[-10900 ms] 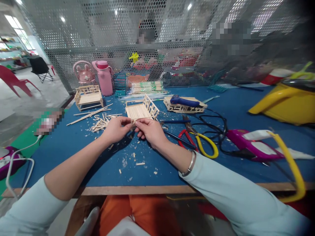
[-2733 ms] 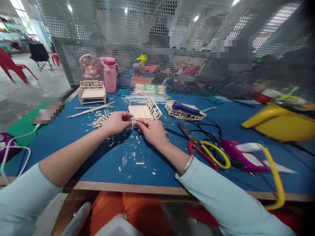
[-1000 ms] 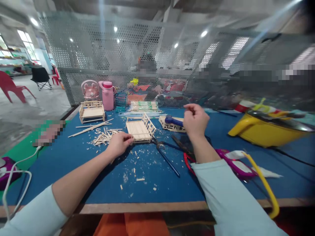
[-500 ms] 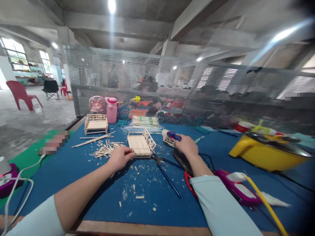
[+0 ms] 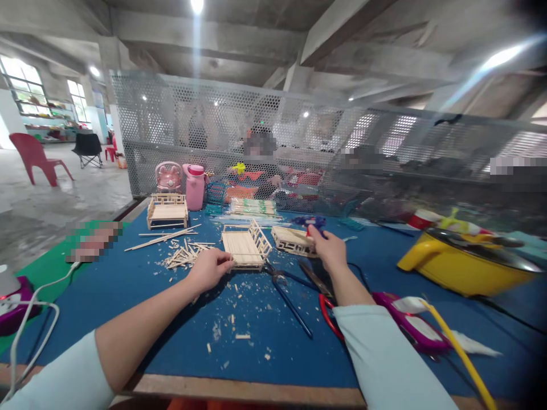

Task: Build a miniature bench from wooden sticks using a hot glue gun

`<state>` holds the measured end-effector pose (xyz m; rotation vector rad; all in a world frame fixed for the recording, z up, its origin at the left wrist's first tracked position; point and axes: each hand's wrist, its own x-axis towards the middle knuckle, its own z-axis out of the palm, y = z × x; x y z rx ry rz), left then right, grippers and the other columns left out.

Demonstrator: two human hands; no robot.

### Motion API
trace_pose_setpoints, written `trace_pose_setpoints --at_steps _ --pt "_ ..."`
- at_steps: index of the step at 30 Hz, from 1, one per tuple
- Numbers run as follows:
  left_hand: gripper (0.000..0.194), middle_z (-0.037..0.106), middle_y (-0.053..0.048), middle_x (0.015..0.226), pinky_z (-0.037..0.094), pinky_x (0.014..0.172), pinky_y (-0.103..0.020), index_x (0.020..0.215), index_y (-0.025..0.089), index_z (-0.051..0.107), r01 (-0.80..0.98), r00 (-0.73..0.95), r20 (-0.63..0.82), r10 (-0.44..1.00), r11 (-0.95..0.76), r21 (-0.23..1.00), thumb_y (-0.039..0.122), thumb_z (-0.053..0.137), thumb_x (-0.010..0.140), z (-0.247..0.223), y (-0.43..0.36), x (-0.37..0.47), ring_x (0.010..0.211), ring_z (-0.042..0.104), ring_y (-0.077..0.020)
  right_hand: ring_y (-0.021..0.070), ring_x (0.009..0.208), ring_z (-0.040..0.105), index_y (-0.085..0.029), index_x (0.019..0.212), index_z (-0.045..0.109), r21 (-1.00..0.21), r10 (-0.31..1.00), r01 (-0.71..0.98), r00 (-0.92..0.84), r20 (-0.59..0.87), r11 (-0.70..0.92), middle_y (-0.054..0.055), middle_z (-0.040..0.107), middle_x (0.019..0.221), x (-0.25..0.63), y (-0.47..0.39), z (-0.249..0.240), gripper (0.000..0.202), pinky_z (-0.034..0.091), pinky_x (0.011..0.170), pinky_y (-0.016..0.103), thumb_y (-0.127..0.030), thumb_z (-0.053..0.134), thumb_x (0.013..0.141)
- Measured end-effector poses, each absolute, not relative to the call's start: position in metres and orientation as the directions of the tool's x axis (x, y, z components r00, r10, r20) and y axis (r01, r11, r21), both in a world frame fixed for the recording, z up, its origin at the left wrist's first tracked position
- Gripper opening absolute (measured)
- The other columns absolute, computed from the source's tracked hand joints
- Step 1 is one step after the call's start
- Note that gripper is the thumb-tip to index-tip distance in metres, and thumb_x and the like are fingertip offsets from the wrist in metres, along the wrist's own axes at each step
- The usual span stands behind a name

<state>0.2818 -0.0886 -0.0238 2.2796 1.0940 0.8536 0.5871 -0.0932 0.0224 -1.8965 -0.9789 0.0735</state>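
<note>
My left hand (image 5: 208, 267) is closed, its thumb and fingers pinching the near left corner of a small bed (image 5: 244, 250) made of pale wooden sticks, with a railing along its right side. My right hand (image 5: 331, 247) is wrapped round a blue glue gun (image 5: 314, 222), whose nozzle points left. Just under it lies a narrow stick-built piece (image 5: 293, 242), partly covered by that hand. Pliers with blue handles (image 5: 293, 307) lie between my hands. Red-handled scissors (image 5: 328, 316) rest beside my right wrist.
A heap of short sticks (image 5: 186, 255) lies left of the bed, with longer sticks behind. Another stick-built bed (image 5: 168, 212) stands near a pink bottle (image 5: 195, 191). At the right are a yellow electric pan (image 5: 465, 265) and a purple device (image 5: 410, 324). A mesh partition (image 5: 171, 125) closes the back.
My right hand has lifted the glue gun up and slightly right, away from the narrow stick-built piece, which shows more now. My left hand stays on the bed's corner.
</note>
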Motion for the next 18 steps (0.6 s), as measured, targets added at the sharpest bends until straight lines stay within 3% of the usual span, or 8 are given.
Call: trace_pose_setpoints --at_steps 4,7,10,12,14,18 --pt "0.024 0.059 -0.001 0.066 0.035 0.061 -0.025 0.069 0.018 0.067 0.499 0.491 0.322 0.809 -0.565 0.657 0.030 0.049 0.081 -0.026 -0.088 0.281 0.065 0.052 -0.0148 0.0182 0.065 0.061 -0.017 0.088 0.059 -0.890 0.708 0.454 0.618 0.341 0.032 0.010 0.067 0.085 0.571 -0.112 0.034 0.055 0.049 0.058 0.031 -0.064 0.034 0.073" --pt "0.023 0.059 0.000 0.067 0.035 0.062 -0.025 0.071 0.018 0.067 0.488 0.489 0.311 0.815 -0.552 0.677 0.031 0.050 0.081 -0.028 -0.086 0.280 0.065 0.051 -0.0143 0.0102 0.048 0.049 -0.020 0.078 0.059 -0.945 0.870 0.257 0.394 0.295 0.204 0.005 0.067 0.085 0.549 -0.130 0.038 0.036 0.048 0.056 0.031 -0.053 0.050 0.068" --pt "0.023 0.058 0.000 0.066 0.034 0.062 -0.024 0.070 0.019 0.067 0.490 0.484 0.308 0.819 -0.546 0.680 0.031 0.051 0.081 -0.028 -0.087 0.281 0.066 0.051 -0.0140 0.0053 0.040 0.037 -0.019 0.075 0.060 -0.975 0.963 0.069 0.152 0.222 0.214 0.001 0.065 0.076 0.522 -0.142 0.032 0.023 0.040 0.048 0.027 -0.038 0.064 0.061" --pt "0.024 0.057 0.000 0.065 0.033 0.060 -0.024 0.068 0.018 0.067 0.499 0.481 0.309 0.820 -0.546 0.673 0.031 0.051 0.081 -0.026 -0.088 0.282 0.065 0.051 -0.0139 0.0067 0.042 0.039 -0.018 0.079 0.061 -0.975 0.960 0.081 0.175 0.219 0.208 -0.001 0.062 0.068 0.503 -0.145 0.023 0.028 0.034 0.043 0.024 -0.034 0.069 0.057" --pt "0.025 0.059 0.000 0.066 0.034 0.061 -0.024 0.068 0.018 0.067 0.507 0.471 0.313 0.825 -0.543 0.669 0.031 0.050 0.082 -0.025 -0.090 0.283 0.066 0.052 -0.0143 0.0098 0.047 0.046 -0.017 0.069 0.060 -0.947 0.927 0.214 0.239 0.289 0.240 -0.003 0.057 0.057 0.484 -0.144 0.012 0.022 0.039 0.049 0.025 -0.032 0.071 0.057" --pt "0.023 0.063 -0.002 0.071 0.038 0.063 -0.024 0.078 0.018 0.070 0.515 0.428 0.321 0.845 -0.519 0.682 0.030 0.051 0.082 -0.026 -0.092 0.288 0.069 0.056 -0.0158 0.0176 0.065 0.058 -0.017 0.074 0.060 -0.787 0.832 0.472 0.177 0.526 0.397 0.003 0.064 0.069 0.454 -0.141 -0.007 0.014 0.046 0.063 0.030 -0.030 0.064 0.069"
